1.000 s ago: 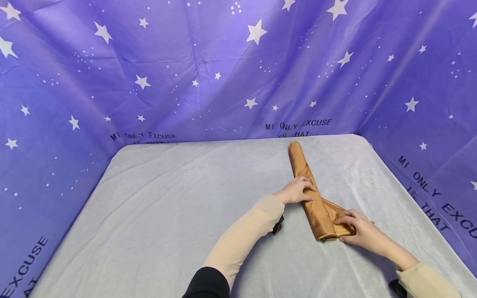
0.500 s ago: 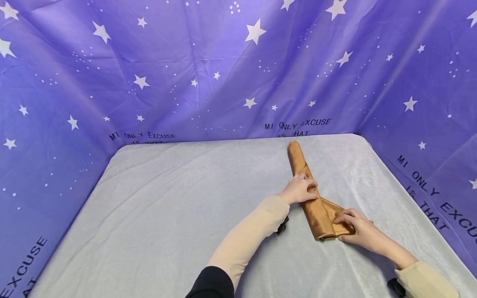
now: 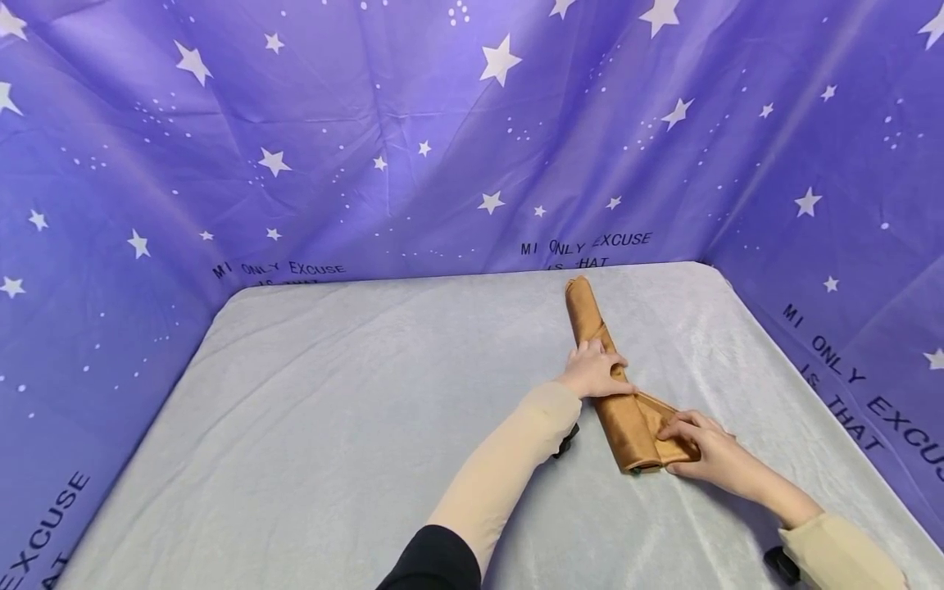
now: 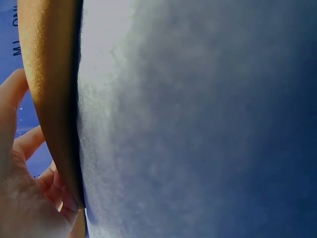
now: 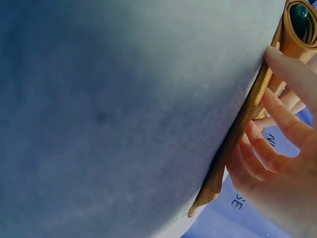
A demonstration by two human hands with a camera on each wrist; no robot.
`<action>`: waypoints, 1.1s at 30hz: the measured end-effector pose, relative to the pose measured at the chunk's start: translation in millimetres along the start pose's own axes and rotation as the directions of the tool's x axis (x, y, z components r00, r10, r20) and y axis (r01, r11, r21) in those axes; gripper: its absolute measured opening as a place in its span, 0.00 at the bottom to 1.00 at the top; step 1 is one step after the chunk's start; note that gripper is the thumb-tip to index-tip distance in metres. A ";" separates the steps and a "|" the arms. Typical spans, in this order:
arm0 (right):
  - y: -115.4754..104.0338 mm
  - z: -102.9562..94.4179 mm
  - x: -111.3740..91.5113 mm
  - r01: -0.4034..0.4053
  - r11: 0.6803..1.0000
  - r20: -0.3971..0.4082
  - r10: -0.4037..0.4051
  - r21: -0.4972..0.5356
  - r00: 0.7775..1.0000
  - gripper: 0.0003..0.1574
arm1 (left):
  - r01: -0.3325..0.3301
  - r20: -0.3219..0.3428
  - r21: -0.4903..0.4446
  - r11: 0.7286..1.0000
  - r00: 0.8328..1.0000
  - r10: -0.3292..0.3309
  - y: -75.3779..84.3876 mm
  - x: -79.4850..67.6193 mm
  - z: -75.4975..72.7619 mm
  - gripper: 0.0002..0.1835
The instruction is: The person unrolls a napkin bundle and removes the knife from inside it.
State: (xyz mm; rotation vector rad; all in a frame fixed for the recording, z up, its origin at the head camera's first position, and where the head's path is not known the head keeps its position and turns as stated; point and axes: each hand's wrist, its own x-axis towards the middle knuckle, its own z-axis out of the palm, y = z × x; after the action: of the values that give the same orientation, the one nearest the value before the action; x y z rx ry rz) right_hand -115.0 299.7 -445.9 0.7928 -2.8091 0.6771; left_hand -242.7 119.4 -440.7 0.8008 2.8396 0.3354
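A shiny golden-brown cloth (image 3: pixel 627 430) lies rolled into a long tube, pointing away across the table. Its loose triangular flap (image 3: pixel 647 411) spreads from the right side of the tube. My left hand (image 3: pixel 594 373) grips the middle of the roll from above, thumb toward the near right side. In the left wrist view, its fingers sit against the brown fabric (image 4: pixel 52 94). My right hand (image 3: pixel 706 453) rests on the flap with loosely bent fingers, thumb at the near edge. A green thing (image 5: pixel 299 21) shows inside the roll's near end; most of it is hidden.
Pale grey velvety fabric covers the table (image 3: pixel 369 426). Purple curtains (image 3: pixel 413 123) with white stars and black lettering stand behind the table and along both sides. The roll's far end comes close to the back edge.
My left hand has shifted slightly, its fingers moving back over the roll and its forearm rightward. The right hand stays on the flap; the whole head view drifts slightly left.
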 end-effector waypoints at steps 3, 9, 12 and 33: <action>-0.2 0.1 -0.3 0.008 1.000 -0.005 -0.008 -0.004 1.000 0.24 | 0.008 0.004 0.005 1.000 1.000 -0.008 0.4 1.5 0.9 0.27; 0.5 0.4 -0.8 0.015 1.000 -0.012 -0.015 0.000 1.000 0.24 | 0.015 -0.008 0.006 1.000 1.000 -0.015 1.0 3.9 4.3 0.24; 0.7 0.5 -0.9 0.017 1.000 -0.014 -0.017 0.003 1.000 0.24 | 0.016 -0.011 0.003 1.000 1.000 -0.016 0.6 4.5 5.0 0.23; 0.1 -0.4 -0.5 -0.005 1.000 0.007 0.005 0.025 1.000 0.23 | -0.063 -0.085 -0.047 0.997 0.995 0.058 -10.9 0.3 1.8 0.25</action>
State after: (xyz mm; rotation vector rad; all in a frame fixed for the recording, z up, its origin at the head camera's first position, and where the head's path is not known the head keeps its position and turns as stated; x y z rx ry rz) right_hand -114.7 300.2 -445.7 0.7940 -2.8154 0.7138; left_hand -247.9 110.9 -445.3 0.8842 2.8756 0.4568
